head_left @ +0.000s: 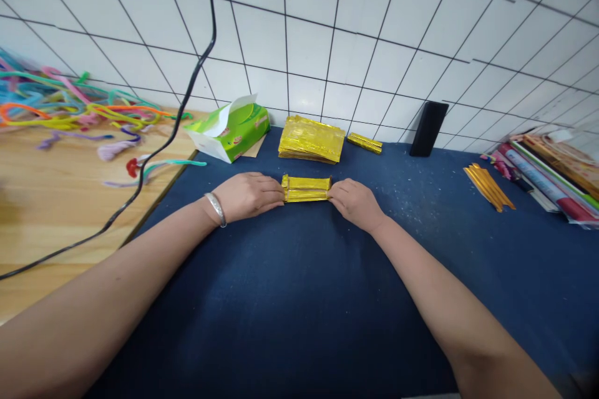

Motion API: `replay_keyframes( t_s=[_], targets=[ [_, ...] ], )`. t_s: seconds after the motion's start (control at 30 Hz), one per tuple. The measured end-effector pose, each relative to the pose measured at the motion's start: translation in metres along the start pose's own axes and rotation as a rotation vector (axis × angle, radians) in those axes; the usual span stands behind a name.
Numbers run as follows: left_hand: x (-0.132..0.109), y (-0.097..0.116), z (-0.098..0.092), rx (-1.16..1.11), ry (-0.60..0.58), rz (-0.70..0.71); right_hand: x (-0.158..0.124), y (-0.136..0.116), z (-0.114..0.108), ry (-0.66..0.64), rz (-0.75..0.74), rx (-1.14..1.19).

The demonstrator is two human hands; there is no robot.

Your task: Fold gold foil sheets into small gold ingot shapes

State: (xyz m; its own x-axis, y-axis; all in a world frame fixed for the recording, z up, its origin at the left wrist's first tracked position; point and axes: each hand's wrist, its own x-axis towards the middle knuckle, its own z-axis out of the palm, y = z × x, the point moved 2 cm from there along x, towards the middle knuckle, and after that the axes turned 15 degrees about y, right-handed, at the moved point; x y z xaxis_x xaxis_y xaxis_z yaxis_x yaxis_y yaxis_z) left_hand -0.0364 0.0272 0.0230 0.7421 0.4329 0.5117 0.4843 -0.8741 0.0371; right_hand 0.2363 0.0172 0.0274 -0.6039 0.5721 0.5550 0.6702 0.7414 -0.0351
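Note:
A folded piece of gold foil paper [307, 189] lies on the dark blue tabletop [290, 299], with creases running along its length. At its left end, my left hand [250, 195], with a silver bangle at the wrist, has its fingers closed on the edge. My right hand [354, 202] pinches the opposite end between thumb and fingers. Just behind the piece sits a stack of gold foil sheets [312, 139]. A narrow folded gold strip [365, 143] rests to the right of that stack.
Behind my left hand stands a green tissue pack [238, 131]. Colourful pipe cleaners [84, 106] cover the wooden table [47, 199] at left, crossed by a black cable [187, 96]. A black phone-like slab [429, 128] leans on the tiled wall. Gold strips [490, 187] and books [552, 177] lie right.

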Motion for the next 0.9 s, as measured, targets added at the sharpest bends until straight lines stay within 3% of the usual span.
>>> replay_keyframes(
  t_s=[0.17, 0.5, 0.9],
  targets=[
    [0.0, 0.001, 0.0, -0.022, 0.0, -0.013, 0.001, 0.0, 0.0, -0.009, 0.015, 0.029],
    [0.0, 0.004, 0.005, -0.038, 0.049, -0.231, 0.001, 0.002, 0.002, -0.022, 0.156, 0.124],
    [0.003, 0.0, 0.013, -0.286, 0.142, -0.477, 0.006, -0.004, 0.004, 0.018, 0.318, 0.113]
  ],
)
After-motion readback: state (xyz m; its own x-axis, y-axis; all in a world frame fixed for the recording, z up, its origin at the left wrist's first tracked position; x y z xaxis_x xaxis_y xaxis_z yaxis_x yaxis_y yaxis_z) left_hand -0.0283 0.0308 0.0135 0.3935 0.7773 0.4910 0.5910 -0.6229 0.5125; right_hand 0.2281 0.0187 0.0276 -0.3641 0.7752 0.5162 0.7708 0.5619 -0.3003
